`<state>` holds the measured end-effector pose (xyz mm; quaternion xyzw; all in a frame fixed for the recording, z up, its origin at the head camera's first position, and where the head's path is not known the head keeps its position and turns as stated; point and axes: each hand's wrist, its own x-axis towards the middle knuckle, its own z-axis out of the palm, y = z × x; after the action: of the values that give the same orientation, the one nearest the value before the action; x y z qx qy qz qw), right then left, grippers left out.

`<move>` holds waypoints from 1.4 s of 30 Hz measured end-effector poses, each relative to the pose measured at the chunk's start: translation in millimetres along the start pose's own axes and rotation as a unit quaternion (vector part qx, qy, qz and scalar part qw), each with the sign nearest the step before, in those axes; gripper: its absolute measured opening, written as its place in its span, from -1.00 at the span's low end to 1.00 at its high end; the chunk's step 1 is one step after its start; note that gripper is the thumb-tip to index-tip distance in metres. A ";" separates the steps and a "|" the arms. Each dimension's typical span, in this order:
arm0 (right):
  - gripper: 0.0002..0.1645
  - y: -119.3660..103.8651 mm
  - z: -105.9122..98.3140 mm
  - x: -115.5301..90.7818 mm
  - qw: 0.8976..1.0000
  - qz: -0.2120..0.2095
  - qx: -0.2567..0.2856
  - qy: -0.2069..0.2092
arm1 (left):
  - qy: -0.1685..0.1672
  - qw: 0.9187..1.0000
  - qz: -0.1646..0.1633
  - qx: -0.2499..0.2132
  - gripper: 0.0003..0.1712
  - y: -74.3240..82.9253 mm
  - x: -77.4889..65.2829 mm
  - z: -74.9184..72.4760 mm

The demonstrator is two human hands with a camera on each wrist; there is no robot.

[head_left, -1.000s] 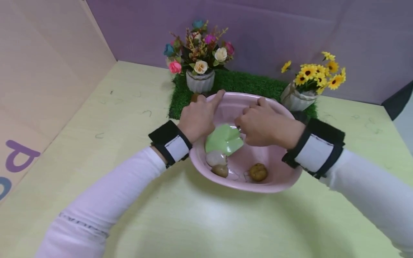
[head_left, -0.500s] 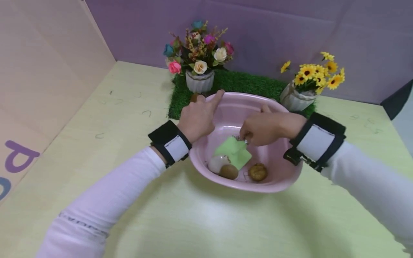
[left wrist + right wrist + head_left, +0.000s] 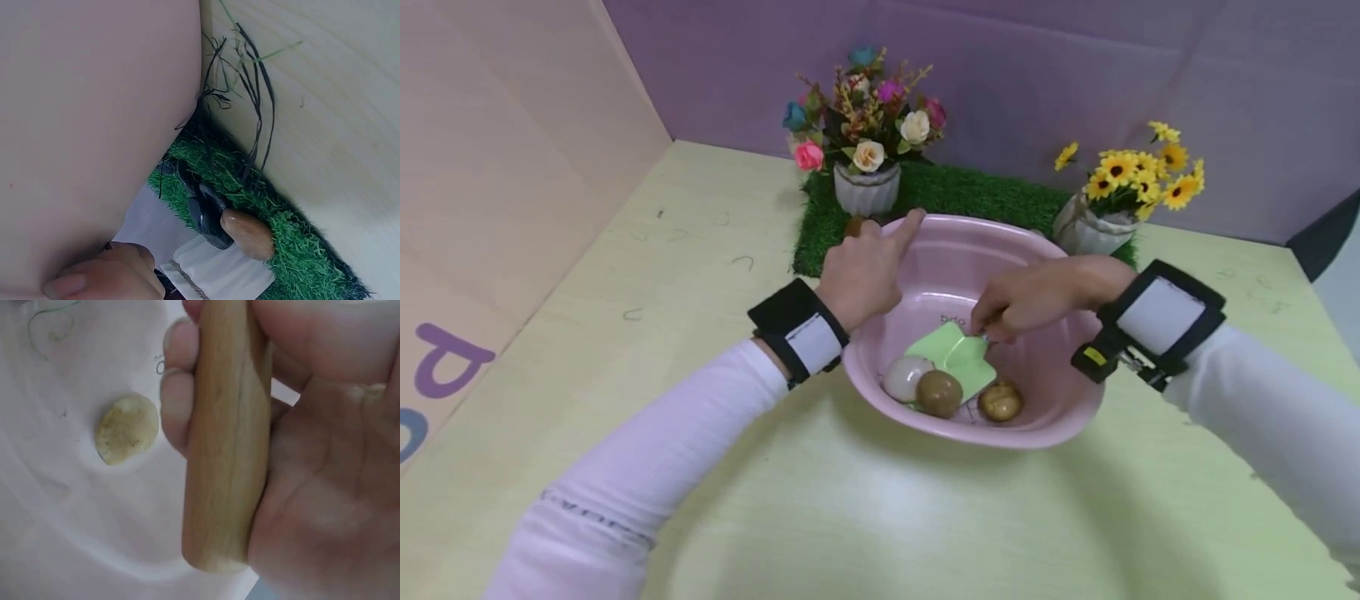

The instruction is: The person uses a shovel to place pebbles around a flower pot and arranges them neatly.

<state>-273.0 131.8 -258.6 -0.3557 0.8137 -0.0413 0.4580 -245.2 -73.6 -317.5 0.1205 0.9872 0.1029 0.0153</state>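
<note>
In the head view my left hand (image 3: 859,275) grips the left rim of a pink plastic basin (image 3: 973,432), its index finger lying along the edge. Inside the basin, my right hand (image 3: 1033,293) holds a small hand shovel with a light green blade (image 3: 951,354). The right wrist view shows its wooden handle (image 3: 226,444) wrapped by curled fingers. The blade lies low in the basin, next to a white stone (image 3: 906,379) and a brown stone (image 3: 940,393), which overlaps it in this view. A yellowish-brown stone (image 3: 1000,402) sits to the right of these.
Behind the basin lies an artificial grass mat (image 3: 977,193). It bears a pot of mixed flowers (image 3: 867,190) and a tilted pot of yellow flowers (image 3: 1092,227). Dark pebbles (image 3: 209,219) and a brown pebble (image 3: 249,234) also lie on the mat. Loose grass strands dot the table (image 3: 700,267).
The right hand has moved right and nearer with the shovel, and the blade has slid the same way. The white and brown stones have shifted right. The left hand has stayed on the rim.
</note>
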 end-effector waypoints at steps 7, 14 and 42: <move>-0.55 1.3 2.6 -7.5 0.998 0.006 0.066 -0.004 | -0.001 1.000 -0.001 0.000 0.03 -0.2 -0.3 -0.2; -0.53 2.3 2.5 -17.2 0.997 0.011 0.073 -0.004 | 0.000 1.000 0.002 -0.002 0.02 -0.8 0.2 0.7; -0.75 -25.5 62.7 -34.1 0.930 0.017 -0.210 0.300 | -0.009 1.000 -0.002 -0.017 0.05 -1.7 2.5 0.9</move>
<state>-199.5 150.1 -260.4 -0.4005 0.9093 0.0337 0.1079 -248.0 -74.5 -318.7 0.1189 0.9855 0.1183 0.0266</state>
